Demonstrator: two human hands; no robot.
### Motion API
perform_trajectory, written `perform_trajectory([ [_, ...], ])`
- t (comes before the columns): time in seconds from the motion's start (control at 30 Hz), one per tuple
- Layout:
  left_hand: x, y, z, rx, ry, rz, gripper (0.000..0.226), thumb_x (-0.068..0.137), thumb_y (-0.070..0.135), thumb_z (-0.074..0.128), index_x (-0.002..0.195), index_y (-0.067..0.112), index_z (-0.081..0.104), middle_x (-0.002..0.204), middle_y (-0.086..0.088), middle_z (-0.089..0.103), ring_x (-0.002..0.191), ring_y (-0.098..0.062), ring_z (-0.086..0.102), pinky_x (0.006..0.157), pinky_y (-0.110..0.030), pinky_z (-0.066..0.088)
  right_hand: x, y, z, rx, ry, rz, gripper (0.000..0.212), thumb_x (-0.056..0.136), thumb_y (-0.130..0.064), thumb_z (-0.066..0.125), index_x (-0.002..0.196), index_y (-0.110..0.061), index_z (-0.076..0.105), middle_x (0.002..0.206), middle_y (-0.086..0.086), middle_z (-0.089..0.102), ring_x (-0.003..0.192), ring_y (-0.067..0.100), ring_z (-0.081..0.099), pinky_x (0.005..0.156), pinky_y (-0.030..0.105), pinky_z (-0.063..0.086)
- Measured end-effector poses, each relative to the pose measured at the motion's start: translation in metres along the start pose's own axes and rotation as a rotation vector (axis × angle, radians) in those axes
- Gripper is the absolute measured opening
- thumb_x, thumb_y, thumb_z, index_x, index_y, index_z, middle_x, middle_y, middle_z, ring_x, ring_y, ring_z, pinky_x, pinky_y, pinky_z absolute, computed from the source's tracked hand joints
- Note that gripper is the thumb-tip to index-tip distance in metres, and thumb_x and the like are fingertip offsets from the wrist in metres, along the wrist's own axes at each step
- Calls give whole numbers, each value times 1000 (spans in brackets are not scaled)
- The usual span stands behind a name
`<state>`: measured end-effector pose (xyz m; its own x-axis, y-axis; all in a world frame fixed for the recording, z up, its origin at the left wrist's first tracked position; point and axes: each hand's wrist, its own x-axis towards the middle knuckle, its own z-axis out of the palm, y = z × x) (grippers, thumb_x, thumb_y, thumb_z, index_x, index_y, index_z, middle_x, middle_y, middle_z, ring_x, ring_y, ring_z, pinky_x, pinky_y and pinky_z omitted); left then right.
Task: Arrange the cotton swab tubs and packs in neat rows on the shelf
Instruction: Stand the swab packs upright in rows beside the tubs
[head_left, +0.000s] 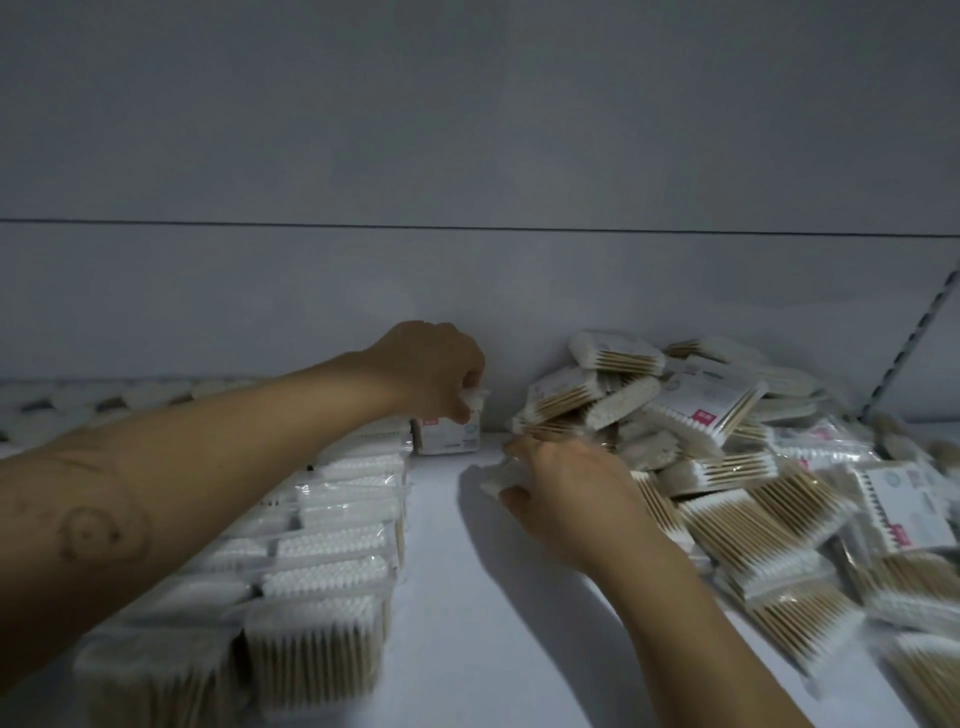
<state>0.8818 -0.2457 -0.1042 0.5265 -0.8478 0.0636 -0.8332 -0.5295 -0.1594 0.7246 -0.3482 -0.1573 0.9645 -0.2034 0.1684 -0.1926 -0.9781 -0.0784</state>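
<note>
The shelf is white and dimly lit, with a plain grey back wall behind it. On the left side, cotton swab packs stand on edge in tidy rows that run from the front edge towards the wall, white tips up.

The left hand reaches over these rows to the far end. Its fingers are curled down and pinch the top edge of an upright pack, which stands at the back of the shelf, just beside the last pack of the rows and close to the wall. This pack shows a white label with a small pink mark.

On the right lies a loose pile of packs, heaped at all angles, with wooden sticks and white tips showing through the clear wrapping. Some of these carry the same white and pink label.

The right hand is at the left edge of the pile. Its thumb and fingers close round a flat pack, of which only a blurred white end shows. That pack sits low over the bare strip of shelf between the rows and the pile.

A slotted metal upright slants up at the far right.
</note>
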Motion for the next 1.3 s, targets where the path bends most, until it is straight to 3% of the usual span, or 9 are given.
perform_trajectory([
  [0.1, 4, -3, 9, 102, 15, 15, 30, 86, 39, 67, 109, 22, 59, 115, 0, 59, 105, -22, 56, 76, -28, 34, 0, -1, 0, 28, 34, -25, 40, 92, -45, 51, 129, -30, 51, 129, -3, 57, 118, 22, 54, 91, 33, 44],
  [0.33, 4, -7, 11, 121, 56, -58, 14, 85, 20, 63, 99, 20, 65, 110, -3, 63, 103, -25, 60, 81, -30, 46, -1, -3, 2, 38, 76, -54, 39, 92, -39, 50, 131, -32, 50, 126, -6, 58, 114, 22, 55, 87, 32, 44],
  [0.53, 7, 4, 11, 282, 16, -42, 18, 86, 12, 60, 102, 17, 64, 112, -7, 62, 104, -26, 61, 77, -27, 36, -2, 13, -13, 27, 88, 38, 42, 89, -25, 47, 130, -35, 53, 126, -4, 61, 115, 24, 55, 86, 35, 48],
  [0.67, 1, 13, -2, 254, -58, -93, 28, 88, 24, 60, 115, 16, 60, 119, -6, 60, 110, -26, 57, 88, -30, 39, -5, 20, -20, 5, 70, 69, 40, 90, -20, 47, 127, -32, 57, 123, -1, 63, 114, 26, 55, 86, 36, 48],
  [0.8, -12, 42, -1, 231, 48, 185, 28, 84, 46, 61, 99, 23, 62, 98, 0, 63, 95, -25, 61, 84, -30, 38, -7, 22, -25, -8, 36, 113, 38, 85, -20, 49, 120, -28, 61, 117, 4, 65, 110, 30, 56, 86, 37, 49],
  [0.93, -16, 67, 2, 148, -230, 215, 62, 72, 69, 67, 108, 20, 61, 98, -3, 67, 88, -27, 63, 75, -32, 51, -10, 24, -30, 4, 16, 126, 36, 84, -24, 50, 117, -28, 63, 116, 6, 64, 111, 30, 55, 87, 37, 48],
  [1.1, -6, 79, 34, 38, -284, 140, 57, 76, 66, 61, 108, 20, 62, 99, -2, 68, 81, -25, 62, 75, -34, 56, -10, 25, -29, -3, -21, 131, 34, 83, -18, 52, 113, -28, 65, 115, 7, 64, 111, 30, 56, 85, 35, 46],
  [1.23, -7, 91, 40, 15, -253, 48, 29, 84, 45, 58, 93, 17, 55, 87, -1, 56, 76, -23, 54, 67, -29, 50, -10, 27, -33, 37, -5, 156, 32, 82, -20, 54, 110, -32, 66, 114, 5, 65, 110, 29, 56, 85, 34, 46],
  [1.3, -4, 89, 38, -34, -260, 61, 34, 83, 45, 59, 97, 14, 57, 92, -2, 62, 79, -24, 58, 68, -30, 52, -10, 26, -31, 30, 8, 156, 30, 83, -22, 53, 109, -30, 66, 111, 5, 65, 108, 30, 57, 81, 33, 45],
])
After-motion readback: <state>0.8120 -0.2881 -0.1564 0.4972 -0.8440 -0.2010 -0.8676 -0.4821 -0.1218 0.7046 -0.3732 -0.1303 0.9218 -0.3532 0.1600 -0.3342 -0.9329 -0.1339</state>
